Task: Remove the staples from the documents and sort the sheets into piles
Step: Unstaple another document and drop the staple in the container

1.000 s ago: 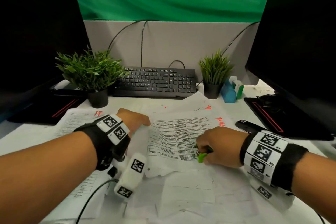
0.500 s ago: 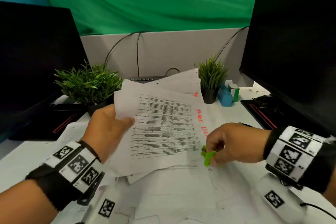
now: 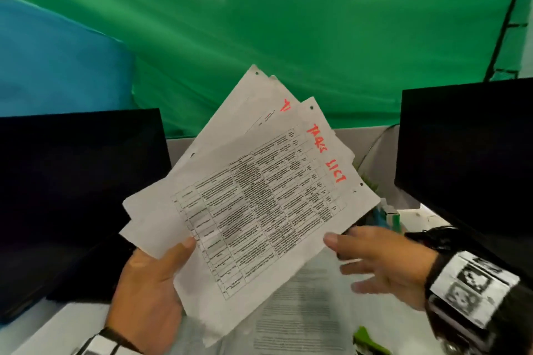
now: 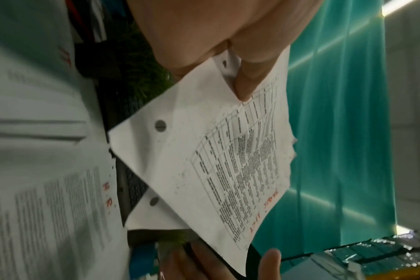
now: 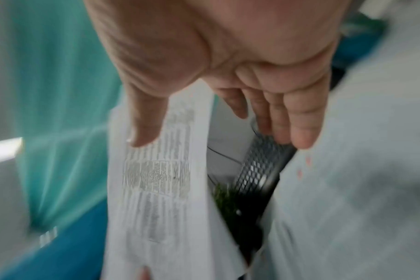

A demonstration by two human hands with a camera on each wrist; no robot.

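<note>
The left hand (image 3: 147, 282) holds a fanned sheaf of sheets (image 3: 253, 204) raised above the bench (image 3: 72, 323), thumb pinching its corner at 7 o'clock. The right hand (image 3: 380, 262) at 4 o'clock is spread wide, thumb touching the top sheet's edge. A green staple remover (image 3: 366, 339) lies on papers (image 3: 300, 311) below.

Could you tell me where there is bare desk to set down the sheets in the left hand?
Only the near-left desk strip looks bare, between the left monitor and the left hand. Below the held sheets, printed papers and the green staple remover take up the room.
</note>
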